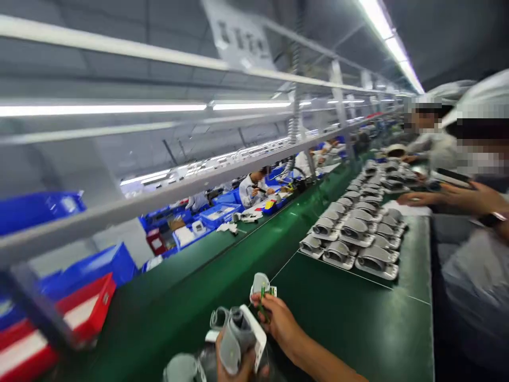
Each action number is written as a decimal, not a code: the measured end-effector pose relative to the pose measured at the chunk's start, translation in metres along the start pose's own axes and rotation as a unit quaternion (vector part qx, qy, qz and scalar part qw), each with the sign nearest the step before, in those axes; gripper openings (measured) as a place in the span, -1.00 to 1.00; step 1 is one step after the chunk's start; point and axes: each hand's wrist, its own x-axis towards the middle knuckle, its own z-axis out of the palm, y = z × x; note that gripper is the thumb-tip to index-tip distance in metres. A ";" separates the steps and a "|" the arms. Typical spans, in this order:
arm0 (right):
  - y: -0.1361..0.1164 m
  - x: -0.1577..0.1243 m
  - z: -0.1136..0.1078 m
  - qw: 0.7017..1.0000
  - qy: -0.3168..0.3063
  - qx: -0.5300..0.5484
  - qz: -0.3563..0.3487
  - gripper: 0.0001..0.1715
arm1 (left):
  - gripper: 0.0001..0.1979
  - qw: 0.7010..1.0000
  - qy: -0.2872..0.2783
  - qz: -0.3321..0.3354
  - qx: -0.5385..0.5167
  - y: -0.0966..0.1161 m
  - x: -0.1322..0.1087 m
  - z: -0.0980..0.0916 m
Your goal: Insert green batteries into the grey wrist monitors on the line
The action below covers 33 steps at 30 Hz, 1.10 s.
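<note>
My left hand [238, 366] sits at the bottom edge, fingers wrapped round a grey and white plastic housing [238, 334] held upright. My right hand [278, 318] reaches in from the lower right, pinching a small grey part with a green circuit piece [261, 289] just above the housing. Both hands hover over the green conveyor belt [350, 318]. The picture is tilted and a little smeared by motion.
Rows of grey housings [353, 233] lie on white trays farther along the belt. Co-workers in white caps work at the right edge, one arm [449, 196] stretched over the belt. Blue bins [99, 265] and a red bin [83, 307] stand left, under a metal rail.
</note>
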 end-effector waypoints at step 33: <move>-0.029 -0.036 -0.033 0.765 -0.192 -0.557 -0.259 -0.58 | -0.13 0.960 -0.020 -0.097 -0.264 -0.031 -0.021 0.005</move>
